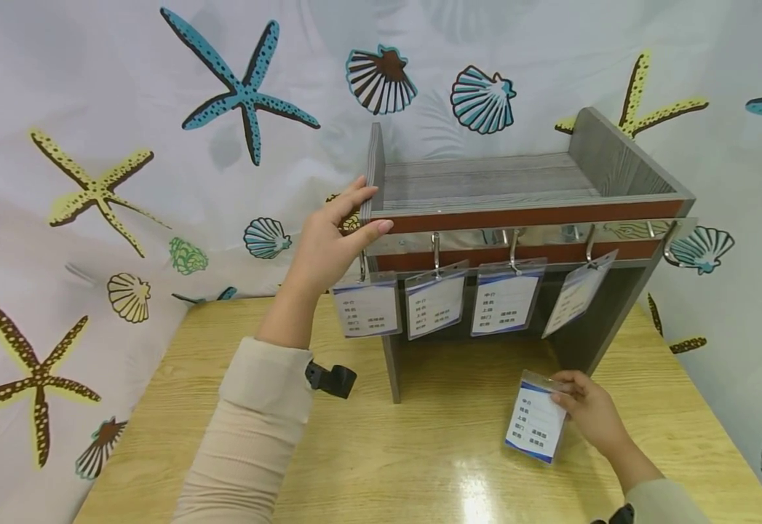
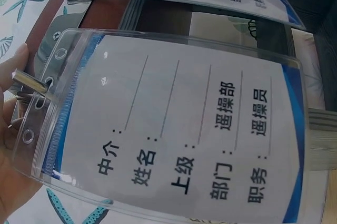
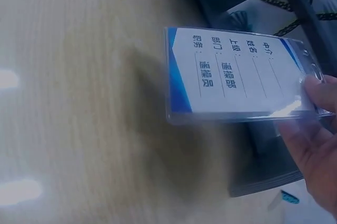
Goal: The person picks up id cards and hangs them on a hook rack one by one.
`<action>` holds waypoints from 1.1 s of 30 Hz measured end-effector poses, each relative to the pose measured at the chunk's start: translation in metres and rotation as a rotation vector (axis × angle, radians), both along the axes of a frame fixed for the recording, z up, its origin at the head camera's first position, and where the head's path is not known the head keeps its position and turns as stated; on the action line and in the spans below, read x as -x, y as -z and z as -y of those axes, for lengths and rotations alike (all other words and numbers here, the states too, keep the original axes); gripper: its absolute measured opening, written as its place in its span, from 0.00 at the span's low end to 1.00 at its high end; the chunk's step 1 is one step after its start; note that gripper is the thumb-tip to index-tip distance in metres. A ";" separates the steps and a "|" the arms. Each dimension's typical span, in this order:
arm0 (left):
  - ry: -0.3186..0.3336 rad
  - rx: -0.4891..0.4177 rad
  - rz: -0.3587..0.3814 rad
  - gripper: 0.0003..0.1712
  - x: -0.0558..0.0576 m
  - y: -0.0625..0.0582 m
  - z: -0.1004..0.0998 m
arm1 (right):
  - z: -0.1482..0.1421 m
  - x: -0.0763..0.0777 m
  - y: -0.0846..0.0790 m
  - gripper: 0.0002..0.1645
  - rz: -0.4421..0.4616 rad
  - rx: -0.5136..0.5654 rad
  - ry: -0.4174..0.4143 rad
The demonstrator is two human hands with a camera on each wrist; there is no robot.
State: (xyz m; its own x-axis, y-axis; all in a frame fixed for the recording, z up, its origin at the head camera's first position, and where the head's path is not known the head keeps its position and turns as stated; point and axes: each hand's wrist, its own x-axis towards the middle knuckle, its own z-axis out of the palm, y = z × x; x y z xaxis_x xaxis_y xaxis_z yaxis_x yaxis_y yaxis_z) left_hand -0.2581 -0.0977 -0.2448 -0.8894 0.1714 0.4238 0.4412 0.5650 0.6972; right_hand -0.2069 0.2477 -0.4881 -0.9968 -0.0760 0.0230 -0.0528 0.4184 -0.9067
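My right hand point(image 1: 590, 411) pinches the slotted top end of a clear badge holder point(image 1: 536, 422), thumb on its front. That badge is tilted above the tabletop, its printed white card with blue corners facing up. In the right wrist view the thumb point(image 3: 320, 95) overlaps the holder's slots. My left hand point(image 1: 328, 244) rests at the left front corner of a grey wooden shelf point(image 1: 485, 178), fingers extended against the side panel and thumb on the front rail. Several similar badges hang from hooks below; the leftmost badge point(image 1: 367, 309) fills much of the left wrist view.
A shiny hook strip point(image 1: 472, 239) runs across the shelf's front. At its right end a bare hook point(image 1: 670, 244) sticks out. The shelf stands on a light wooden table point(image 1: 354, 466). Behind it hangs a white cloth point(image 1: 125, 80) printed with starfish and shells.
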 end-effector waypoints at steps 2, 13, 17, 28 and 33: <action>0.003 0.003 -0.005 0.31 0.000 0.000 0.000 | 0.001 -0.001 -0.006 0.14 -0.027 0.016 -0.003; 0.017 0.011 -0.022 0.31 0.002 0.001 0.000 | -0.006 -0.013 -0.043 0.15 -0.158 -0.045 0.045; 0.031 -0.019 -0.032 0.30 0.003 0.003 -0.001 | -0.011 -0.017 -0.052 0.16 -0.197 -0.055 0.061; 0.053 -0.085 -0.045 0.29 0.002 0.006 -0.001 | -0.098 0.051 0.062 0.19 -0.362 0.109 0.055; 0.052 -0.094 -0.052 0.29 0.002 0.006 -0.002 | -0.070 0.021 -0.020 0.16 -0.430 0.286 0.040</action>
State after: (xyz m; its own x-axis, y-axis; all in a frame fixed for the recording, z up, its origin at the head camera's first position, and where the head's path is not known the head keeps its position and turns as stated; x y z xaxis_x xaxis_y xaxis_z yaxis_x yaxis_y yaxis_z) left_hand -0.2596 -0.0957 -0.2512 -0.8568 0.1738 0.4855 0.5049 0.4740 0.7214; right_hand -0.2277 0.3177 -0.4679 -0.8948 0.0314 0.4453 -0.4346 0.1660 -0.8852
